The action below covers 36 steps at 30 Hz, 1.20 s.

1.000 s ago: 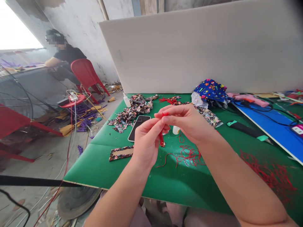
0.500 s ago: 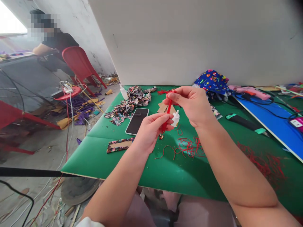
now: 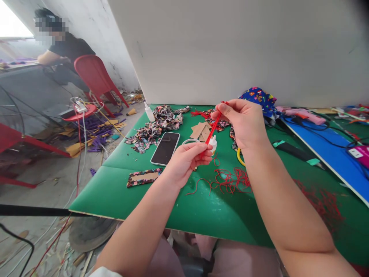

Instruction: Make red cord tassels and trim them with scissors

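red plastic chair (image 3: pixel 92 75) way over on the left, with a person in a black top (image 3: pixel 73 47) sitting in it. then on the green bench (image 3: pixel 100 196): a cardboard strip edged in floral fabric (image 3: pixel 144 177), a heap of floral scraps (image 3: pixel 165 121), a phone (image 3: pixel 165 148) lying dark screen up. left hand (image 3: pixel 190 159) pinches the lower end of a red thread bundle (image 3: pixel 215 127), which runs taut and slanted above the bench. white bottle (image 3: pixel 213 141) just behind that hand. right hand (image 3: pixel 248 121) grips the top end, thumb against fingers. past that arm, a black-and-green cutter (image 3: pixel 295 152) near a blue board (image 3: pixel 328 154).
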Tool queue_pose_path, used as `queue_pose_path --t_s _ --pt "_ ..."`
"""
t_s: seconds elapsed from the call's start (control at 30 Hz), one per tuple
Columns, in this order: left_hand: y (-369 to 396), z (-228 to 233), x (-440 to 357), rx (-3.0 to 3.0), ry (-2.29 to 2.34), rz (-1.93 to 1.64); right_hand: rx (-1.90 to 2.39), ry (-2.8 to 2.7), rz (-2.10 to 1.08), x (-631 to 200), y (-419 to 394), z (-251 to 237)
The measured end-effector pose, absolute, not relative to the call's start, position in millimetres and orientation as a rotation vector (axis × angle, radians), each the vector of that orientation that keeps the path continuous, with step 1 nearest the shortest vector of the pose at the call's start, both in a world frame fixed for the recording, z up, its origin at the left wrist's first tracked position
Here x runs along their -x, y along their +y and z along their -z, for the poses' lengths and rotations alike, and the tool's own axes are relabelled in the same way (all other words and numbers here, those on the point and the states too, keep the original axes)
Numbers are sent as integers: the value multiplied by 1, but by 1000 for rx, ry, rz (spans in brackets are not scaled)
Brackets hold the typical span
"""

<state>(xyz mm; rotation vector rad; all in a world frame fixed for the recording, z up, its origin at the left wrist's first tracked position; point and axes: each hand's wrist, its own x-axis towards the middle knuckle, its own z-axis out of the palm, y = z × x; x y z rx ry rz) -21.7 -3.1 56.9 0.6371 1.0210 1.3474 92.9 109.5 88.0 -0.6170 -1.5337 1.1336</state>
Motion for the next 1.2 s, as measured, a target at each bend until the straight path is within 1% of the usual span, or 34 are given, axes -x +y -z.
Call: queue_pose_path --t_s 0.3,0.4,0.47,0.53,0.63,0.73,0.87,1.1,1.2 --pt "-1 -51 31 -732 1027 -1213 600 -1504 -1066 -99 106 -96" --pt "-1 -48 36 -941 1121 -1125 602 -1551 -1080 -99 100 -99" --pt "-1 -48 41 -1179 1282 -1087 581 -1598 -1102 -98 97 -100" --pt "-2 -51 44 -1398 1482 -1161 558 -1660 -1132 -97 93 -99" --pt "-3 -57 45 -1535 1643 -1419 553 -1768 -1168 -92 89 -96" --pt "-5 -60 41 -1538 1688 -1566 528 -1844 -1163 -85 84 -93" --pt "-4 -57 36 -1400 1706 -1524 474 -1882 -1162 -78 78 -90" --pt "-4 -60 41 -1236 1513 -1582 536 -1797 -1184 -79 83 -90" --pt "-5 -62 45 -1219 1463 -1530 535 -1761 -1217 -81 85 -91"
